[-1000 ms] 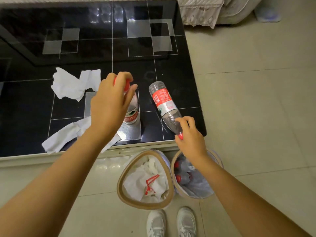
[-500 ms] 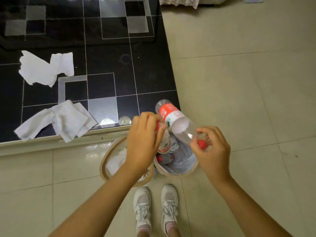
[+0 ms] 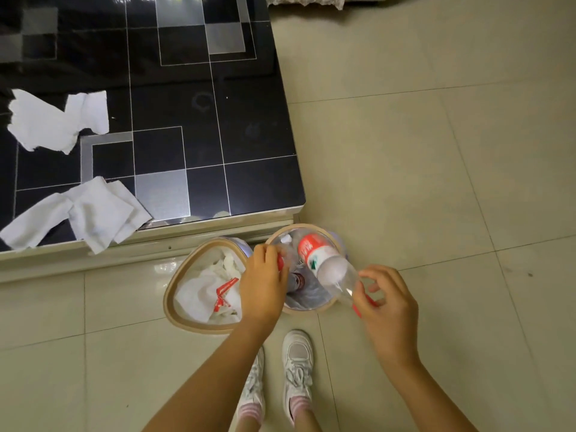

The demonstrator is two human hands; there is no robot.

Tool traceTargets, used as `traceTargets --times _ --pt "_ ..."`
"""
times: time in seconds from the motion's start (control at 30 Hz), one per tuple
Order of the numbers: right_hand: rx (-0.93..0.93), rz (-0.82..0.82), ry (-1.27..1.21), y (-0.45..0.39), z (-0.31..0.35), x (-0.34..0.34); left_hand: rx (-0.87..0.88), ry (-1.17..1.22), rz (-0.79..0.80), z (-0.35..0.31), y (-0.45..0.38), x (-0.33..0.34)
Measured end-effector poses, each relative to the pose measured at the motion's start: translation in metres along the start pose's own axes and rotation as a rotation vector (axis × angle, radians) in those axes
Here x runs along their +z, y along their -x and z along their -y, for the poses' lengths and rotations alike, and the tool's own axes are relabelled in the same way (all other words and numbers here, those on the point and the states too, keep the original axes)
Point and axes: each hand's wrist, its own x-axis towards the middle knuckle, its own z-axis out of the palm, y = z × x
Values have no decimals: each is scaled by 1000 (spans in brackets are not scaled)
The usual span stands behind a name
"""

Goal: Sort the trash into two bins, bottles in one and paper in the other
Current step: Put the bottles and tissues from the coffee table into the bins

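My right hand [image 3: 386,302] pinches the red cap end of a clear bottle with a red label [image 3: 324,263]. The bottle tilts base-first over the right bin [image 3: 311,227], which holds other bottles [image 3: 297,280]. My left hand [image 3: 265,282] grips a second bottle [image 3: 292,260] by its red cap at that bin's left rim; most of this bottle is hidden by my fingers. The left bin [image 3: 168,294] holds white paper and a red scrap. Two crumpled white papers [image 3: 56,123] [image 3: 84,213] lie on the black table [image 3: 218,120].
Both bins stand on the tiled floor against the table's near edge, touching each other. My two white shoes [image 3: 297,369] are just below the bins. Open tiled floor lies to the right. A cloth-covered piece of furniture [image 3: 305,0] shows at the top edge.
Both hands carried their bottles off the table and down over the right bin. Since half a second ago, both bottles have sunk a little lower toward it.
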Motion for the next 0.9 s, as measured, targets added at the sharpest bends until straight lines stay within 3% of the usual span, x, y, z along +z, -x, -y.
traceTargets --times 0.33,0.63,0.9 --pt "79 179 231 3 -32 37 15 -49 217 10 13 21" --pt "-15 171 160 -9 -11 36 -23 21 184 28 16 8" --pt "-201 254 150 -20 40 47 -62 62 105 45 4 -65"
